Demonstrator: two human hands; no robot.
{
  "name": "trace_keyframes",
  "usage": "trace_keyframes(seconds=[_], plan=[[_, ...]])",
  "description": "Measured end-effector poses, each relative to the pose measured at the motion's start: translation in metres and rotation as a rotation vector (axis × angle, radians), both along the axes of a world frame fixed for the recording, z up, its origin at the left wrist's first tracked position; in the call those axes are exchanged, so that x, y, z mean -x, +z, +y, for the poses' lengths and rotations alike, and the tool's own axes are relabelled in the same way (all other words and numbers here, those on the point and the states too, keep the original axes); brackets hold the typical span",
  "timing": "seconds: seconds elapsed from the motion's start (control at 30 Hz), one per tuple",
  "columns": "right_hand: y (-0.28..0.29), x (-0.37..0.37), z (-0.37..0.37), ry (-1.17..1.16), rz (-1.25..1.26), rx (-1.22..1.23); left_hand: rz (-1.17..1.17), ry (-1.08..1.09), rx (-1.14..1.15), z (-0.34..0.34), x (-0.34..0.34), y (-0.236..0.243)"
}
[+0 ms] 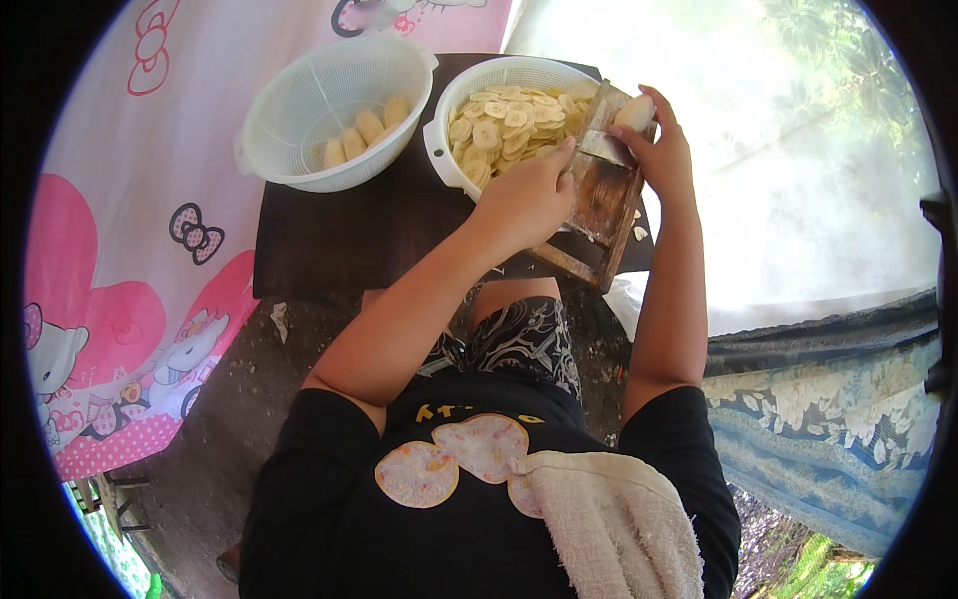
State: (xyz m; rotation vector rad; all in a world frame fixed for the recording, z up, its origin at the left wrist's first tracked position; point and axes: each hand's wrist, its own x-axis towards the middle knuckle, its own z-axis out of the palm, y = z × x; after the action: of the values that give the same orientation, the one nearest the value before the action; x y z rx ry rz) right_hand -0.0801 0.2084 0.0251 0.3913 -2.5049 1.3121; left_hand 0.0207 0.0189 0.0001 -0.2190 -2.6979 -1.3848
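Observation:
My left hand (526, 203) is closed on the left edge of a wooden slicer (603, 200), which leans at a slant against the right rim of a white basin (439, 150). Pale banana slices (509, 118) are heaped in that basin. A metal blade (605, 148) crosses the upper part of the slicer's board. Just beyond the blade, my right hand (667, 155) grips a peeled banana (635, 112) between thumb and fingers, over the board. Several whole peeled bananas (365, 132) lie in a white colander (284, 130) at the left.
Both containers stand on a dark table (339, 235). Small pale scraps (640, 232) lie beside the slicer's right edge. A pink and white printed curtain (130, 250) hangs at the left, white sheeting (788, 200) at the right. A towel (609, 509) hangs over my shirt.

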Motion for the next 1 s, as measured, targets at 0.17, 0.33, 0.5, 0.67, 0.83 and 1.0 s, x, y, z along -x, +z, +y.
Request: trace_keyframes(seconds=[0.17,0.33,0.5,0.67,0.83,1.0], plan=[[-0.001,-0.093,-0.013,0.090,0.144,-0.180,0.077,0.030,-0.012,0.003,-0.001,-0.005],[-0.005,-0.044,-0.007,0.059,0.106,-0.120,0.034,0.010,0.004,0.000,0.001,-0.005],[0.001,0.004,0.001,0.061,0.114,-0.056,0.012,0.003,-0.008,0.000,-0.001,0.000],[-0.006,-0.097,-0.012,0.196,0.072,-0.105,0.048,0.026,-0.008,-0.001,0.000,-0.003],[-0.006,-0.043,-0.007,0.080,0.094,-0.055,-0.023,-0.007,-0.001,-0.001,0.000,-0.003],[0.004,0.003,-0.004,0.016,0.099,-0.024,-0.041,0.006,0.008,-0.001,0.000,0.002]])
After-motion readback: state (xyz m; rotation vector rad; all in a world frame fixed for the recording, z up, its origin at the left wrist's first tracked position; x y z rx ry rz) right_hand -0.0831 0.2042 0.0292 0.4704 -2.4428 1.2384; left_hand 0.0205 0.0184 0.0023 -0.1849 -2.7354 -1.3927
